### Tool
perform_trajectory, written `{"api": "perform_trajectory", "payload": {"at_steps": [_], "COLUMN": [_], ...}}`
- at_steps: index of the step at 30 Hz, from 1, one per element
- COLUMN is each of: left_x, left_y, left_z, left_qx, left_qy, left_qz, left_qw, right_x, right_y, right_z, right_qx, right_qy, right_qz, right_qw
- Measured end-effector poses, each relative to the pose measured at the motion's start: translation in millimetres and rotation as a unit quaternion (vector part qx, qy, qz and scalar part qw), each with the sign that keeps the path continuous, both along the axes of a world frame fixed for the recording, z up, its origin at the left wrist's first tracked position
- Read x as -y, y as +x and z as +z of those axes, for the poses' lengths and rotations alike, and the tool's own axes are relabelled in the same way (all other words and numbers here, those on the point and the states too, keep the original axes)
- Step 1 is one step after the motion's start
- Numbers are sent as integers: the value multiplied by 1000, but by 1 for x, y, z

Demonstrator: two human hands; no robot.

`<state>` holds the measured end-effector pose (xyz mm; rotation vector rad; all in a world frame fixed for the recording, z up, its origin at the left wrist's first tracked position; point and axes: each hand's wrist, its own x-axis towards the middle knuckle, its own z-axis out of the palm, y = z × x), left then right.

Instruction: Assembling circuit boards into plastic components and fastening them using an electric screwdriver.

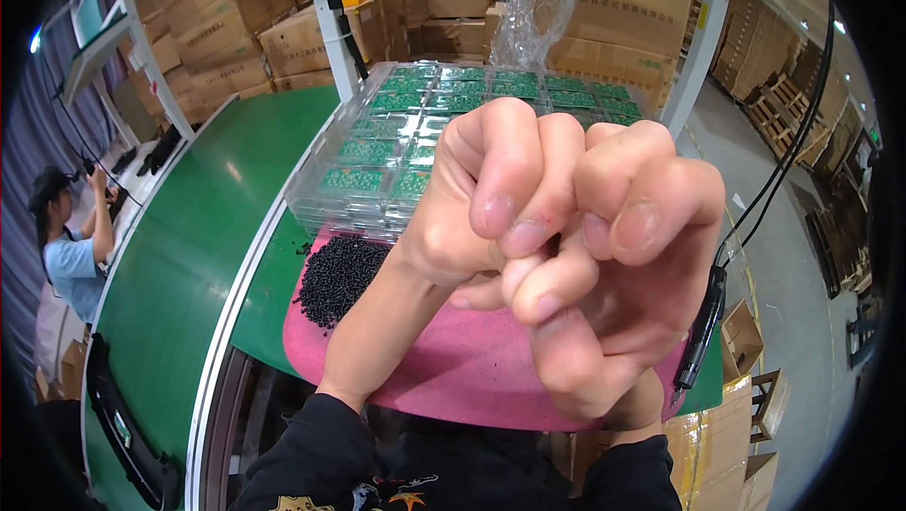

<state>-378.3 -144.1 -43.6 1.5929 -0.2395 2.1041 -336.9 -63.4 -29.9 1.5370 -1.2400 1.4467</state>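
Observation:
Raised close in front of me, my left hand (495,185) and my right hand (642,256) are pressed together with curled fingers. Their fingertips meet in the middle, and whatever may be between them is hidden. Beneath them lies a pink mat (453,369) on the green bench. A heap of small black parts (342,280) rests on the mat's left side, beside my left forearm. Behind my hands stands a stack of clear plastic trays (354,204) holding several green circuit boards (363,152).
A black powered screwdriver (700,341) hangs at the right by a cable. A green conveyor belt (208,200) runs along the left, with a long black part (123,426) on it. Another person (71,247) works beyond it. Cardboard boxes (613,11) are stacked behind.

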Motion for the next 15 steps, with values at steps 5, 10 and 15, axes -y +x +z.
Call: {"api": "perform_trajectory", "payload": {"at_steps": [5, 10, 15], "left_x": [-8, -14, -14], "left_y": [-7, -5, 1], "left_z": [0, 3, 3], "left_qx": [-74, -83, -88], "left_qy": [43, -1, 12], "left_qz": [-10, 159, 175], "left_qw": [996, 984, 980], "right_x": [-2, -19, -21], "right_y": [19, 15, 15], "right_z": [2, 5, 4], "right_qx": [141, 191, 189], "right_qy": [-26, -26, -19], "right_qz": [43, 111, 124], "right_qw": [989, 975, 974]}}
